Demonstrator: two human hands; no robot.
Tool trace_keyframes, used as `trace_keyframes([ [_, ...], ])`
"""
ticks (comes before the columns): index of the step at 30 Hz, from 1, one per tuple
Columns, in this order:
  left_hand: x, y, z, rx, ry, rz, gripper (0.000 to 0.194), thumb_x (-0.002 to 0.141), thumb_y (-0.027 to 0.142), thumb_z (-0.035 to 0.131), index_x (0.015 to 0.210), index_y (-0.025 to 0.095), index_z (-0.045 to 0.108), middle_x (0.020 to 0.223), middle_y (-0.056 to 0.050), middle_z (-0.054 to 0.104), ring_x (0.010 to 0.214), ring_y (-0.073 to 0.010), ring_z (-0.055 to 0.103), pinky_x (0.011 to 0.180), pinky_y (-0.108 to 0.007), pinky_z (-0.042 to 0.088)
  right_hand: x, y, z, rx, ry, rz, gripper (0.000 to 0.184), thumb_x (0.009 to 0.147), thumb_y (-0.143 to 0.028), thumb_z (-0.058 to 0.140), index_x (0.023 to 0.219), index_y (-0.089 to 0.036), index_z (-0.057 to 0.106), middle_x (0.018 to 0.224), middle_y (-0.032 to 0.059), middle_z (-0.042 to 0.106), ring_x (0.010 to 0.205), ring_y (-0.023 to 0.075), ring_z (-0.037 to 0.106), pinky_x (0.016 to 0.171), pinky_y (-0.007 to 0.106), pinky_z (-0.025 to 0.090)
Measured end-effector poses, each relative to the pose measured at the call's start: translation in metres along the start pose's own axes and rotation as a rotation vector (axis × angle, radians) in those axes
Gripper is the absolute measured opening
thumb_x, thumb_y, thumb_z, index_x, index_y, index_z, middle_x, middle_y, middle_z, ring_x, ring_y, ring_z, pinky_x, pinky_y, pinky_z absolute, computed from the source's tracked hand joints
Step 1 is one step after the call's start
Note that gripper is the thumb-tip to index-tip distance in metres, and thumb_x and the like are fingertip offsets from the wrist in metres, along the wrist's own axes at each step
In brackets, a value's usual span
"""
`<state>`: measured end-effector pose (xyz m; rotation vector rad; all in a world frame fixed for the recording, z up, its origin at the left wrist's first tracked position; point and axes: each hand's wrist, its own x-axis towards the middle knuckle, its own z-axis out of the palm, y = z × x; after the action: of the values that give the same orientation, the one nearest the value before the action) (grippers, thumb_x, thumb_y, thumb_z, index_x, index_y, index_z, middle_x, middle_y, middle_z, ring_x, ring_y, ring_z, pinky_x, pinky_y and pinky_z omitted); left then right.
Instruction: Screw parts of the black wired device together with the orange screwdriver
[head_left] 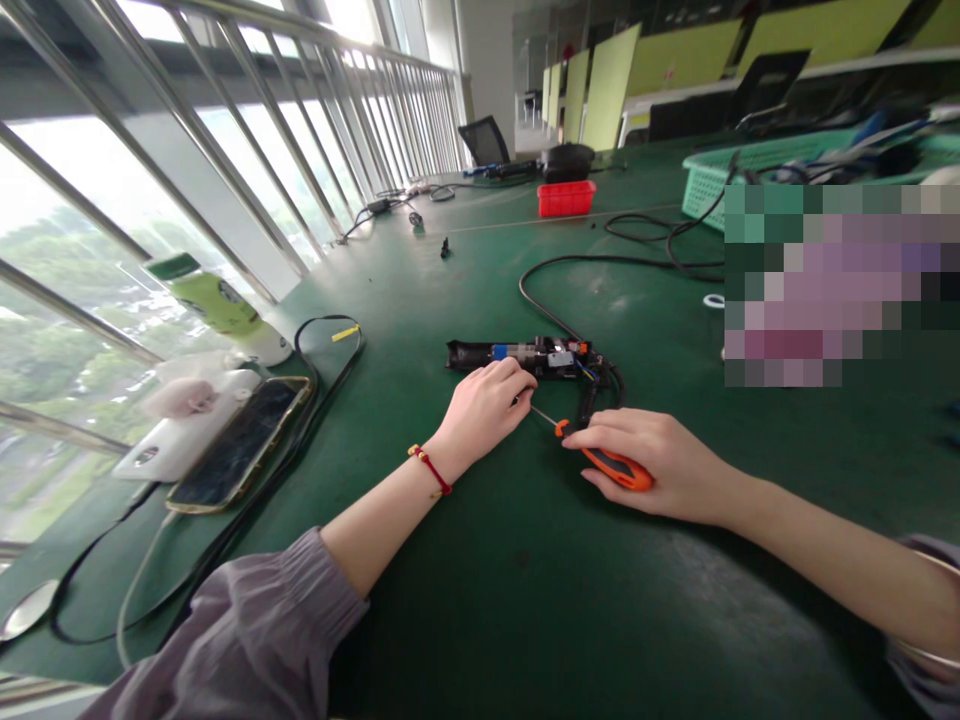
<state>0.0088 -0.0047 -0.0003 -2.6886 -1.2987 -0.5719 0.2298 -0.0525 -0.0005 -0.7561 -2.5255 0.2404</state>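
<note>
My right hand (667, 460) is wrapped around an orange and black screwdriver (619, 468), its thin shaft pointing up and left. The shaft's tip end reaches the fingers of my left hand (491, 405), which are pinched together; what they hold, if anything, is hidden. Just beyond my left fingers lies an opened corded power tool (551, 357), black, with a blue band, a metallic part, coloured wires and an orange piece exposed. Its lower, handle-like part extends toward my right hand. My left knuckles overlap the tool's near edge in this view.
A phone (240, 447), a white box (184, 430) and a green-capped bottle (217, 305) stand at left among cables. A red basket (566, 199) sits farther back, a green basket (701, 190) at back right. The tool's black cord (600, 258) runs right. A blurred patch hides the right side.
</note>
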Motion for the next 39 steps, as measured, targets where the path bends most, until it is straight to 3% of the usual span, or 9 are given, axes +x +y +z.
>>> trace_keyframes([
  [39, -0.0003, -0.0013, 0.0005, -0.041, 0.029, 0.037, 0.012, 0.088, 0.022, 0.047, 0.089, 0.019, 0.058, 0.087, -0.002, 0.063, 0.082, -0.0145, 0.058, 0.073, -0.027, 0.046, 0.0000, -0.0003, 0.0007, 0.016, 0.009, -0.009, 0.024, 0.083, -0.024, 0.053, 0.105, -0.017, 0.058, 0.092, 0.0069, 0.065, 0.080, 0.0157, 0.061, 0.071, 0.028, 0.047],
])
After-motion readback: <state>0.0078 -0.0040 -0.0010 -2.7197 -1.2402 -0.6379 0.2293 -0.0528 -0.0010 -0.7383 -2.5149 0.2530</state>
